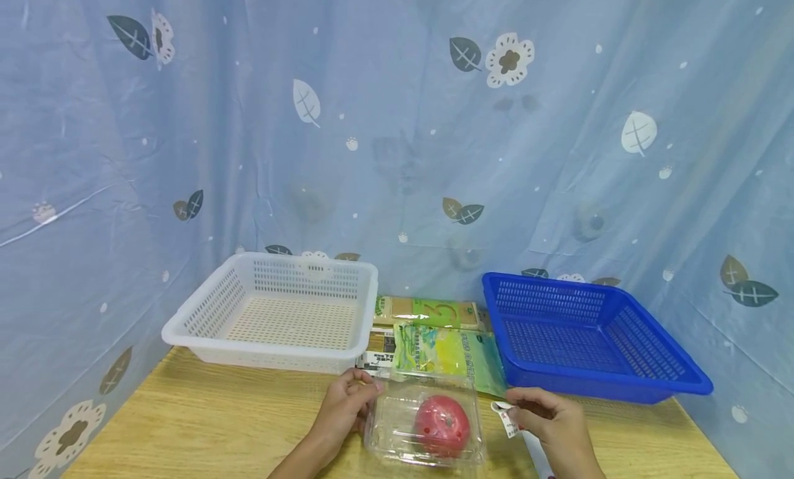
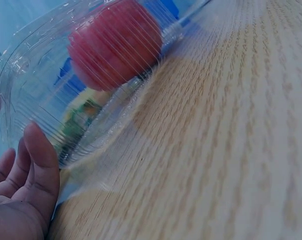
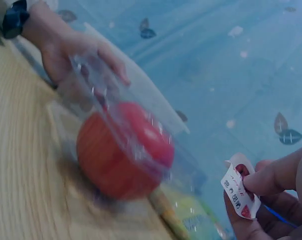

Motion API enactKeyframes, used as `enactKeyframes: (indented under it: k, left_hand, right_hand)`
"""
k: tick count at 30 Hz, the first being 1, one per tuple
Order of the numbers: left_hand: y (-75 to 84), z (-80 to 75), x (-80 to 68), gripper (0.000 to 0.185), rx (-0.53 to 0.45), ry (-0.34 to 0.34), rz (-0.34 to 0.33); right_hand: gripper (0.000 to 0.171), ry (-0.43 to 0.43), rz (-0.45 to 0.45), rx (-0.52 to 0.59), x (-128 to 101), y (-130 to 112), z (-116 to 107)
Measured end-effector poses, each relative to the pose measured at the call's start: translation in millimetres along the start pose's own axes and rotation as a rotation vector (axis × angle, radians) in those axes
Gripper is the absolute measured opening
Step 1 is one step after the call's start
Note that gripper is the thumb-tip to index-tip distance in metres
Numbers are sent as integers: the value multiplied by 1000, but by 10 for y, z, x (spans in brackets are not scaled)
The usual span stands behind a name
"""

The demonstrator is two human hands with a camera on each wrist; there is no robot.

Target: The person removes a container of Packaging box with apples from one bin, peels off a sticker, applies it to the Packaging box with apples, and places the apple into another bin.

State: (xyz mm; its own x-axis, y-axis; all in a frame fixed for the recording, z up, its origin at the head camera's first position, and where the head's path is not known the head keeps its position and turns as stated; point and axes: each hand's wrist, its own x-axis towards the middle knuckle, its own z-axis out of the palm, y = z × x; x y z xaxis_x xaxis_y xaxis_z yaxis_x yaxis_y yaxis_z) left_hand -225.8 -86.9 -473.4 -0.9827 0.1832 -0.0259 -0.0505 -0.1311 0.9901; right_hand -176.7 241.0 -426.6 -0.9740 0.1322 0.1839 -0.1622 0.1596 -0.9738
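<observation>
A clear plastic box [image 1: 387,424] sits on the table in front of me with a round red fruit [image 1: 442,425] inside, toward its right. My left hand [image 1: 344,406] grips the box at its left edge, thumb on the near side in the left wrist view. Just right of the box, my right hand [image 1: 552,424] pinches a small white sticker [image 1: 505,420] between thumb and fingers. Red print and dark characters show on this sticker [image 3: 239,187] in the right wrist view, and its edges curl.
Behind the box lie a green and yellow packet [image 1: 434,348] and a brown and green packet [image 1: 428,312]. A white basket [image 1: 273,355] stands at the back left, a blue basket [image 1: 595,379] at the back right. A white strip [image 1: 537,455] lies beside my right hand.
</observation>
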Motion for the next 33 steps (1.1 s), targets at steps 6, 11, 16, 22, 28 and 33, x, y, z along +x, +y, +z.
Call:
enactKeyframes:
  k: [6,11,16,22,28,33]
  left_hand:
    - [0,2,-1,39,-3,1,2]
    - [-11,8,-1,39,-12,5,3]
    - [-20,10,4,39,-6,4,4]
    - [-20,2,3,39,-9,12,-1]
    - [-15,9,-1,38,-10,18,2]
    - [-19,7,1,38,-11,7,-3]
  right_hand:
    - [31,-103,-51,91,28,-88,161]
    - [30,-122,-34,49,49,-204,320]
    - [24,-101,10,-8,57,-302,460]
    - [19,-142,21,30,39,-378,582]
    - [14,-150,3,13,30,-426,684]
    - [19,-138,-2,21,33,-445,763]
